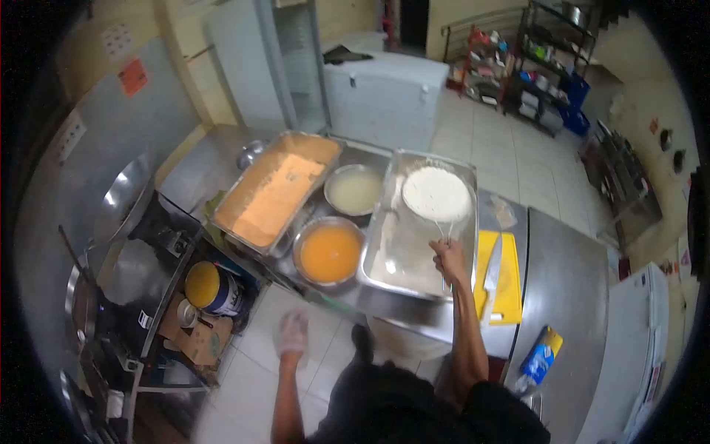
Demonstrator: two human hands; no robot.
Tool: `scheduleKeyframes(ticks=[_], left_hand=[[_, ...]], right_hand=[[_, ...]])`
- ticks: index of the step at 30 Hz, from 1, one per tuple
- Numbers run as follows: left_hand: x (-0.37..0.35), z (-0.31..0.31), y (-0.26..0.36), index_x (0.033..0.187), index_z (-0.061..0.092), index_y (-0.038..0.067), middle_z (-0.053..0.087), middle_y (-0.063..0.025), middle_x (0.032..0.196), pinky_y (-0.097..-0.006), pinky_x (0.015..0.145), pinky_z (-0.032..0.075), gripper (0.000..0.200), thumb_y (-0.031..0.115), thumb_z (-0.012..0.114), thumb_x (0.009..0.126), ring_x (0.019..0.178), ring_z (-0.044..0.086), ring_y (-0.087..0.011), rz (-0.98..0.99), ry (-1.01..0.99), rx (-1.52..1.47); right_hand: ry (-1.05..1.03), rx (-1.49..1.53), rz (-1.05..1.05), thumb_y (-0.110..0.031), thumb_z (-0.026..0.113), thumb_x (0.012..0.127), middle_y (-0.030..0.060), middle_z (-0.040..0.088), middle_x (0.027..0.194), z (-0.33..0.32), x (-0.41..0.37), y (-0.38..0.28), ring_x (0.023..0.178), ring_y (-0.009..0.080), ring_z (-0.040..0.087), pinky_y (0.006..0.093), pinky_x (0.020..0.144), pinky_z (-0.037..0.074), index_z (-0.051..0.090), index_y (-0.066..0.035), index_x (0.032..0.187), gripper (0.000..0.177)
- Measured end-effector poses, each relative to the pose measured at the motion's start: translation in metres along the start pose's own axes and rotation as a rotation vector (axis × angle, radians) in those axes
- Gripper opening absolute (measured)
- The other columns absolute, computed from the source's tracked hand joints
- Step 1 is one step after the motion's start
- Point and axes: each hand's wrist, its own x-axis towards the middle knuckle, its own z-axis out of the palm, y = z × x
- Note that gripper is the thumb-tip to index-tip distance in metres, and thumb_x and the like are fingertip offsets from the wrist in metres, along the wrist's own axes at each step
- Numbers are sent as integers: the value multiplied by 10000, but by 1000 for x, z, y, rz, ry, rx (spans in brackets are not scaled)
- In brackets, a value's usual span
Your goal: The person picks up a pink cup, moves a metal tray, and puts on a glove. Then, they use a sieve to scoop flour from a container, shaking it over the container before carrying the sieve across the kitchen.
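My right hand (449, 260) is closed around the handle of a round wire sieve (441, 226). White flour (436, 191) is heaped in the sieve, which is over the far part of a deep steel tray (367, 268). A pale powder dusts the bottom of that tray. My left hand (293, 333), in a clear plastic glove, hangs low over the floor, its fingers loosely stretched and slightly blurred. Nothing shows in it. Nearest to it on the counter is a steel bowl of orange liquid (330, 251).
A tray of orange crumbs (277, 196) and a bowl of cloudy liquid (355, 190) stand left of the flour tray. On the right, a knife (491, 274) lies on a yellow cutting board (509, 296). A blue-and-yellow packet (542, 355) is nearby. A stove (133, 270) stands left.
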Motion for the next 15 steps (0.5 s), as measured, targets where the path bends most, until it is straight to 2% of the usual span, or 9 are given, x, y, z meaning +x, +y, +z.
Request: scheduleKeyframes(ticks=[2, 4, 6, 7, 9, 10, 13, 14, 15], left_hand=[[-57, -18, -64, 1036, 609, 26, 640, -122, 976, -314, 829, 472, 185, 78, 562, 865, 942, 598, -251, -10, 34, 328], [-126, -34, -166, 1084, 588, 34, 626, -142, 998, -366, 871, 453, 247, 180, 521, 896, 963, 584, -306, 34, -114, 787], [-177, -59, -194, 1095, 569, 43, 615, -163, 1007, -411, 883, 432, 316, 282, 444, 930, 972, 568, -347, -262, -254, 546], [-218, -67, -232, 1086, 580, 48, 620, -139, 1010, -402, 876, 443, 318, 289, 458, 917, 977, 570, -313, -298, -246, 525], [-314, -67, -337, 1066, 604, 60, 630, -93, 1017, -385, 860, 464, 322, 303, 486, 891, 988, 576, -245, -342, -124, 363], [-354, -68, -366, 1057, 616, 65, 635, -70, 1020, -377, 853, 475, 325, 310, 499, 878, 993, 579, -211, -370, -48, 249], [-437, -82, -348, 943, 651, 55, 646, -152, 961, -410, 763, 504, 316, 270, 435, 858, 898, 620, -279, -396, -900, 1099], [-427, -74, -353, 982, 643, 59, 635, -160, 1008, -428, 805, 483, 359, 324, 439, 851, 954, 600, -295, -428, -844, 856], [-462, -88, -344, 1021, 636, 64, 625, -167, 1055, -446, 846, 461, 408, 378, 444, 844, 1009, 580, -310, -473, -828, 615]], right_hand=[[10, -150, -125, -96, 635, 807, -35, 396, 529, 5, 34, 7, 395, 72, 368, 222, 330, 235, 458, -95, 672, 223], [21, -161, -124, -98, 631, 805, -32, 398, 529, 0, 23, 26, 390, 70, 361, 226, 322, 232, 456, -103, 659, 228], [-4, -33, -82, -126, 623, 811, -30, 408, 533, 10, 23, 15, 379, 66, 344, 235, 313, 227, 455, -118, 649, 234], [1, -57, -48, -117, 618, 807, -24, 403, 525, 5, 5, 21, 376, 69, 349, 234, 312, 229, 453, -113, 635, 238], [-16, -99, -48, -97, 609, 800, -12, 393, 508, 14, 7, 0, 371, 75, 357, 232, 312, 232, 451, -103, 608, 248], [-92, 58, -41, -119, 597, 808, 1, 418, 506, 9, 28, 17, 358, 80, 354, 236, 308, 233, 447, -104, 610, 249], [-36, -302, -97, -158, 586, 822, -33, 373, 476, 16, 0, -5, 336, 65, 306, 238, 299, 211, 405, -145, 586, 298], [-56, -108, -89, -176, 575, 829, -22, 385, 467, 16, 18, 8, 311, 76, 287, 254, 284, 200, 399, -147, 580, 306], [-53, -150, -108, -181, 574, 828, -21, 383, 463, 17, 27, 8, 305, 80, 288, 258, 280, 201, 401, -146, 579, 305]])
